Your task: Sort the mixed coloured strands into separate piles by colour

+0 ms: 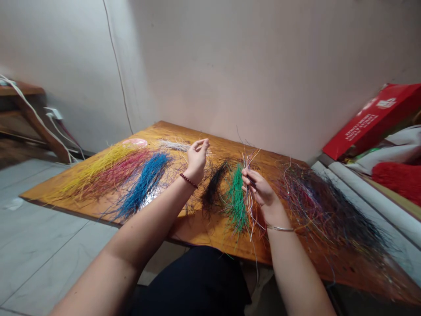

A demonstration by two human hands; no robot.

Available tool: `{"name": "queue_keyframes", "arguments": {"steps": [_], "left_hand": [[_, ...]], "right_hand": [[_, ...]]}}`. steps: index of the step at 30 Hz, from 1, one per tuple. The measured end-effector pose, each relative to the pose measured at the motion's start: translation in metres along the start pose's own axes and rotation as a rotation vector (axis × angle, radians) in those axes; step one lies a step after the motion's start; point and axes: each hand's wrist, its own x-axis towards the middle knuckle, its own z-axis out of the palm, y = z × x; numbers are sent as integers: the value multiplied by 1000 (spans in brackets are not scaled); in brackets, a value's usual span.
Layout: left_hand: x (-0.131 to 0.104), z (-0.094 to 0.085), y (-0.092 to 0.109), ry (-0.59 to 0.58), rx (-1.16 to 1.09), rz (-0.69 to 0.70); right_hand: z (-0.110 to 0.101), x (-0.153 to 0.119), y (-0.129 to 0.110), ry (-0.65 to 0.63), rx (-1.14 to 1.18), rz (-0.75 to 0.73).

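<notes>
My left hand (197,158) is raised near the white wire pile (174,145), its fingertips pinched together; anything between them is too small to make out. My right hand (258,186) grips a small bundle of mixed wires (249,162), mostly white, beside the green wire pile (237,202). Between my hands lies a black wire pile (213,184). Left of my left forearm are blue (146,182), red (121,169) and yellow wires (88,169). A tangled heap of mixed dark wires (329,206) spreads to the right of my right hand.
The wooden table (194,228) stands against a pale wall. At the right are a red box (371,118), red material (397,180) and white rolls or boards (378,193). A wooden stand (42,118) with white cables (54,131) is at the left.
</notes>
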Motion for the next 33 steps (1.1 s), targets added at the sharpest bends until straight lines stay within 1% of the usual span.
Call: {"name": "queue_keyframes", "arguments": {"steps": [2, 3, 4, 7, 9, 11, 13, 15, 17, 18, 20, 23, 25, 28, 31, 33], "left_hand": [[9, -5, -2, 91, 62, 94], [13, -7, -3, 102, 102, 128], [16, -9, -4, 86, 151, 153], [21, -16, -4, -66, 391, 189], [20, -21, -1, -160, 650, 197], [17, -25, 2, -203, 951, 189], [14, -28, 3, -226, 1224, 151], [11, -29, 2, -259, 1428, 83], [9, -29, -1, -309, 1554, 27], [8, -28, -3, -330, 1585, 24], [5, -25, -5, -339, 1563, 89], [1, -21, -7, -347, 1371, 257], [-1, -21, -5, -390, 1311, 313], [0, -26, 2, -535, 1418, 263], [1, -34, 13, -763, 1525, 201], [0, -37, 19, -867, 1554, 208]], "right_hand": [[1, 0, 0, 13, -7, 6], [1, 0, 0, 19, -10, 7], [1, 0, 0, 23, -9, 8], [1, 0, 1, 21, 3, 6], [0, 1, 2, 15, 3, 10], [0, 1, 2, 15, -10, 16], [1, 1, 3, 25, -29, 16], [2, 1, 3, 25, -43, 8], [3, 1, 3, 11, -51, 1], [4, 2, 4, 4, -55, -1], [5, 2, 5, 1, -72, -5], [6, 4, 7, 11, -103, 1], [6, 5, 8, 13, -110, 3], [6, 7, 10, 21, -118, -6], [5, 7, 10, 24, -128, -2], [5, 8, 10, 28, -139, -3]]}}
